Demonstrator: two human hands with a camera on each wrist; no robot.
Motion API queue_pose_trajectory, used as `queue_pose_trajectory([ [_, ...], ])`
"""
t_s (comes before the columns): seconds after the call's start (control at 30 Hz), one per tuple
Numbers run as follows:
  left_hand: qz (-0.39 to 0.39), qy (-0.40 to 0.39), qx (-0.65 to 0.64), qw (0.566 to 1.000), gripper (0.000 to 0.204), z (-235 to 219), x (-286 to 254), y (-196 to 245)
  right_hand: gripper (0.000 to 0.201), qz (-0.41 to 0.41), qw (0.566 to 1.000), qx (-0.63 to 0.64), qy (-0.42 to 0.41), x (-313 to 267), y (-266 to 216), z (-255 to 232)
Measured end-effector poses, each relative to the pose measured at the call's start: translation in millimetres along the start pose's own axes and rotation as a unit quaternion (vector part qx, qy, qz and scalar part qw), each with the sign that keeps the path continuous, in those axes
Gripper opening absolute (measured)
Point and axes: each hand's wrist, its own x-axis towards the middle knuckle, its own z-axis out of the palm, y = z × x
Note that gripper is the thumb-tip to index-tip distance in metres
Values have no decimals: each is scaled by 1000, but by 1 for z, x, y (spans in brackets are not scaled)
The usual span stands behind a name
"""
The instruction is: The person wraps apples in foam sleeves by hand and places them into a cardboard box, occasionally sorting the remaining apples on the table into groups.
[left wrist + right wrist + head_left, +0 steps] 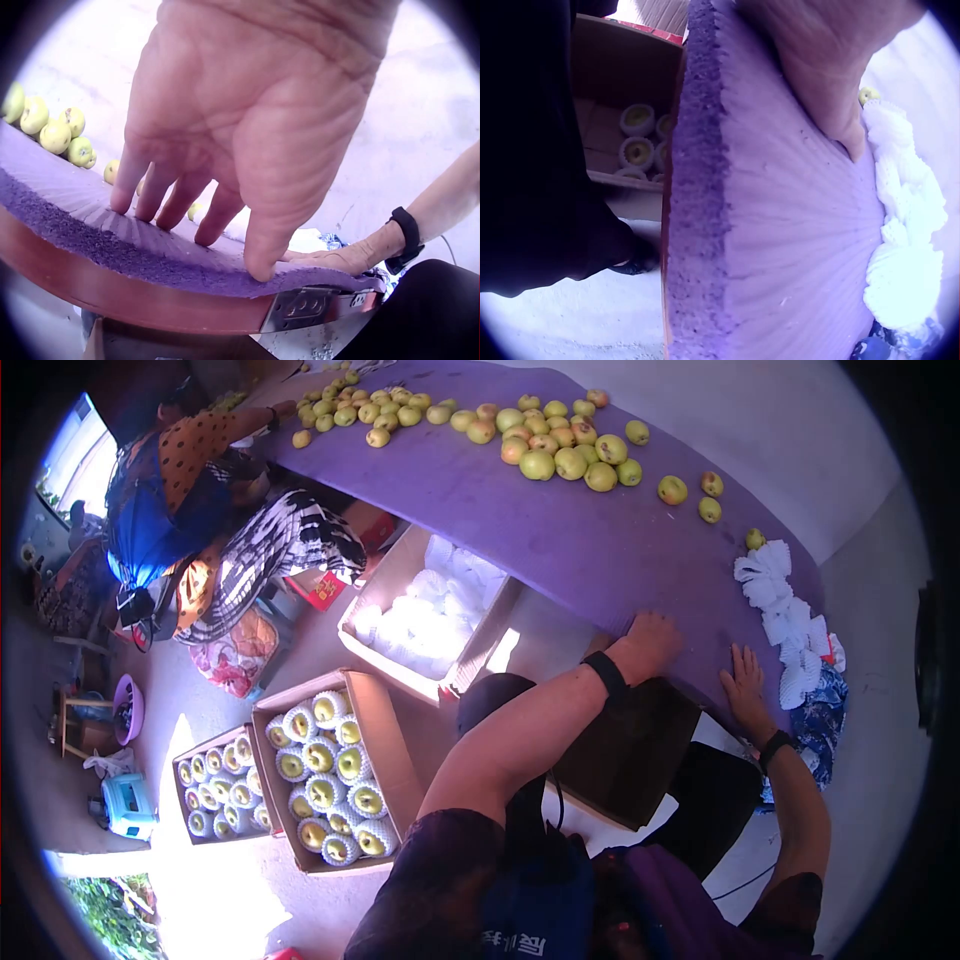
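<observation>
My left hand (652,644) presses its fingertips on the purple padded tabletop (560,550), near the front edge. In the left wrist view its palm and spread, nearly straight fingers (172,202) show, with nothing held. To the right, my right hand (748,692) lies palm down with fingers spread on the same padding. White foam fruit nets (765,575) lie just beyond it, against the wall side. Loose yellow-green apples (536,465) form a long row along the back of the table, and a few lie apart toward the right.
Two cartons of net-wrapped apples (320,758) stand on the floor at left, near a carton of white foam nets (425,615). Another carton (600,135) with netted apples sits beneath the table edge. Another person (190,470) reaches over the table's far left end.
</observation>
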Motion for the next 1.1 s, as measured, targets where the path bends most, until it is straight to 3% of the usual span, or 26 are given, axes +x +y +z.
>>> queue_pose_trajectory([
  [0.07,7,95,49,994,24,34,5,-3,64,-36,998,-43,22,11,29,22],
  [0.1,23,90,73,993,22,38,3,-4,61,-84,986,-142,19,21,56,38],
  [0.13,47,84,97,991,20,31,5,-3,55,-49,997,-55,38,17,40,29],
  [0.2,25,23,97,995,26,32,17,1,53,-94,991,-95,31,28,65,39],
  [0.27,3,15,86,996,28,46,28,1,50,-123,982,-135,38,31,68,40],
  [0.33,-7,11,72,997,30,49,33,3,42,-115,991,-45,59,23,57,32],
  [0.4,-8,-38,98,994,33,46,38,6,40,-141,987,-51,53,20,57,29],
  [0.47,-12,-39,92,995,34,44,39,7,38,-164,984,-56,46,20,53,26],
  [0.53,-13,-39,87,995,34,45,37,8,35,-78,994,52,62,15,36,22],
  [0.57,-13,-5,87,996,34,46,36,8,35,-79,994,51,62,17,43,24],
  [0.63,-11,30,87,996,33,35,29,7,34,-199,974,-85,70,20,59,27],
  [0.7,8,13,-37,999,27,5,25,8,33,-201,965,-163,49,15,52,23],
  [0.73,12,98,-42,994,27,11,28,9,33,-196,951,-240,26,11,50,15],
  [0.77,23,183,-54,981,28,30,28,9,34,-225,944,-230,74,11,58,26],
  [0.8,23,111,102,988,25,45,19,2,36,-252,934,-224,121,13,66,35],
  [0.83,18,137,90,986,25,52,18,0,36,-234,933,-254,99,6,54,26],
  [0.9,15,83,16,996,26,20,8,-2,37,-192,936,-281,85,5,46,23],
  [0.97,18,3,-27,999,28,9,8,-6,44,-142,966,-190,101,12,54,45],
  [1.1,31,-12,-65,997,30,5,6,-6,52,-32,996,-51,70,-7,-5,1],
])
